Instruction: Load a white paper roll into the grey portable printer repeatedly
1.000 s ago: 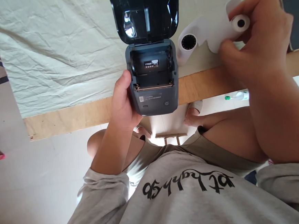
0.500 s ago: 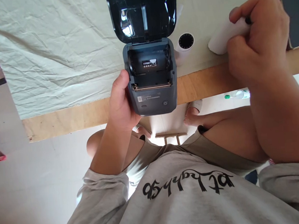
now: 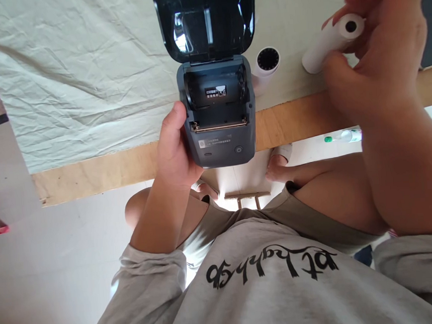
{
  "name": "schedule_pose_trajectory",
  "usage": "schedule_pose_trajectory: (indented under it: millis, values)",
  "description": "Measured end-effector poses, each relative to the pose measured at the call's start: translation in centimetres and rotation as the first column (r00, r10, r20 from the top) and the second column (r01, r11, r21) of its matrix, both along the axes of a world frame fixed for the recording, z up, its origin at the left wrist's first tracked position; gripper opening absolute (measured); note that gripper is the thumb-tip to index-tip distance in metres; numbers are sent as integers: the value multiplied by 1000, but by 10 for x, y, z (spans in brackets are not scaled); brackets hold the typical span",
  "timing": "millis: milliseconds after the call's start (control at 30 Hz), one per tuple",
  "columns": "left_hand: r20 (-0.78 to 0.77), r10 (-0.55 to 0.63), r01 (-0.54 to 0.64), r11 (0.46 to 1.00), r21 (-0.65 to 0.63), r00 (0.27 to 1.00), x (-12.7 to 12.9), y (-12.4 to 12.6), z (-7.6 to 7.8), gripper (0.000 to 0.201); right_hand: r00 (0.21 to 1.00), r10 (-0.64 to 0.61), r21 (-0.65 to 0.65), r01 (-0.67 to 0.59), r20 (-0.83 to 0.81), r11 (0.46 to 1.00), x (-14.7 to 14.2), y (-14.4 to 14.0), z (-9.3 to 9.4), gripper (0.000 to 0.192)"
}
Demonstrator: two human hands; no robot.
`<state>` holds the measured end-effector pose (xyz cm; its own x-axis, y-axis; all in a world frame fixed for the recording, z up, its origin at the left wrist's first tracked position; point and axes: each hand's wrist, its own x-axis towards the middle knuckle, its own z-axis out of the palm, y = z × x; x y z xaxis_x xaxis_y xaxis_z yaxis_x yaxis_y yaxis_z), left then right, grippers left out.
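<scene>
My left hand (image 3: 175,150) is wrapped around the left side and base of a small dark grey label printer (image 3: 218,114), its thumb along the edge. The printer's glossy black lid (image 3: 208,20) is swung up, and the paper bay holds no roll. My right hand (image 3: 384,64) is curled around a white paper roll (image 3: 323,48), thumb on the near side and fingers partly hidden behind it. The roll's end with a dark core hole faces up toward me. Another white roll (image 3: 267,73), with a wide black toothed core, stands just right of the printer.
A pale wrinkled cloth (image 3: 82,82) covers the table, whose bare wooden edge (image 3: 298,120) runs across in front of me. A dark flat panel (image 3: 431,20) lies at the far right. Beneath the table, a bottle with a green cap (image 3: 343,137) is on the floor.
My right hand has shifted from pinching the top of the white roll to reaching round its side, uncovering the core hole. The left hand and printer have stayed put.
</scene>
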<state>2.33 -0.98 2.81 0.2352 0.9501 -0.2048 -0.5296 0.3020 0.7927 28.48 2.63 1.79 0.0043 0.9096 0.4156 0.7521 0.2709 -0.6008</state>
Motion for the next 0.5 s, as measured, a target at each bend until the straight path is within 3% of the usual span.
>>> schedule_pose_trajectory:
  millis: [100, 200, 367, 500]
  values:
    - [-10, 0, 0, 1000, -3, 1000, -1, 0, 1, 45, 983, -26, -73, 39, 181, 997, -2, 0, 2, 48]
    - [-27, -3, 3, 1000, -1, 1000, -2, 1, 1, 46, 963, -92, -33, 104, 253, 994, 1, 7, -1, 43]
    - [-64, 12, -12, 1000, 12, 998, -2, 1, -3, 46, 991, -120, -84, 125, 58, 989, 13, 17, -11, 69]
    - [-73, 27, -26, 1000, 17, 997, -2, 2, -5, 50, 1000, -10, -44, 9, -17, 999, 17, 18, -16, 60]
